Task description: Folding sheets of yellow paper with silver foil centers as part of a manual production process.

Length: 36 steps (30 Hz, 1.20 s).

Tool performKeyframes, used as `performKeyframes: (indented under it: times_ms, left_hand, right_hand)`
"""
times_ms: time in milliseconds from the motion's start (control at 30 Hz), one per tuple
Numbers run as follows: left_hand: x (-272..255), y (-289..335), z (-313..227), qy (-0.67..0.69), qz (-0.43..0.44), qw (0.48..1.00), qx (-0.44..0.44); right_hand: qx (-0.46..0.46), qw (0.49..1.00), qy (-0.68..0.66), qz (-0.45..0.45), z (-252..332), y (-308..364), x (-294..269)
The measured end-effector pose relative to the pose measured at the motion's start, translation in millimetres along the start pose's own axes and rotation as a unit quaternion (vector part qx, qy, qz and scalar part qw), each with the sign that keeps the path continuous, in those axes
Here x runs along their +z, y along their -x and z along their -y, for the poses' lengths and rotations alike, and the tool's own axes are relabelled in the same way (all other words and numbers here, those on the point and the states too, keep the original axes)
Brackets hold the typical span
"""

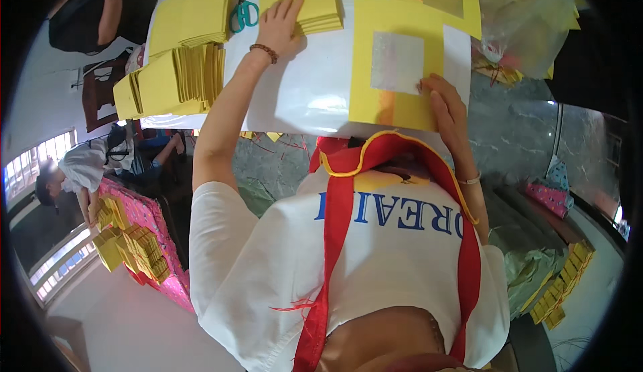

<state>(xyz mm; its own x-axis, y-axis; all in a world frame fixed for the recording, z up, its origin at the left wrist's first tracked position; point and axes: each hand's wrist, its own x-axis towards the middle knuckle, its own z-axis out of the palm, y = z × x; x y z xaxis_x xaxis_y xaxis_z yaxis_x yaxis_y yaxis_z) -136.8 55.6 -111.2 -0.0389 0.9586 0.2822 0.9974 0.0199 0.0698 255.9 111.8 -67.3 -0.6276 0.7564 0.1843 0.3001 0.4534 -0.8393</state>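
My left hand (280, 25) lies with fingers stretched out on a stack of yellow paper pieces (318, 3) at the far middle of the table. A beaded bracelet circles that wrist. My right hand (447, 107) is over the right side of a yellow sheet (362, 104). Its bent fingers come together near the lower right corner of a pale translucent panel (396, 60) on the sheet; what they pinch, if anything, is too small to make out. An orange strip (386, 107) shows below the panel. Teal-handled scissors (245, 15) lie just left of my left hand.
Piled yellow pieces (201, 13) and a row of upright ones (191, 74) occupy the table's left. Another yellow sheet (462, 13) and a clear plastic bag (526, 20) are at far right. Another person (87, 161) sits left at a pink-covered table (164, 238).
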Motion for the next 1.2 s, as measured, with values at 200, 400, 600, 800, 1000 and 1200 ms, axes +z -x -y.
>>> performKeyframes:
  times_ms: [200, 400, 600, 800, 1000, 1200]
  left_hand:
    - [-48, 1, -53, 0.077, -0.053, 0.995, 0.042]
    - [-92, 39, -158, 0.210, 0.067, 0.947, 0.232]
    - [-84, 42, -157, 0.243, 0.056, 0.939, 0.237]
    - [-76, 38, -151, 0.350, 0.073, 0.921, 0.156]
    - [-74, 34, -148, 0.389, 0.117, 0.912, 0.056]
    - [-78, 30, -145, 0.462, 0.196, 0.865, -0.030]
  right_hand:
    - [0.028, 0.996, -0.076, -0.023, -2, 1, 4]
    - [0.016, 0.995, -0.088, -0.035, -7, 1, 7]
    - [0.077, 0.977, -0.199, -0.014, -14, 6, 3]
    - [0.080, 0.954, -0.289, 0.000, -24, 4, 4]
    - [0.032, 0.960, -0.277, 0.018, -25, 6, 2]
    - [0.061, 0.984, -0.167, -0.028, -27, 7, 8]
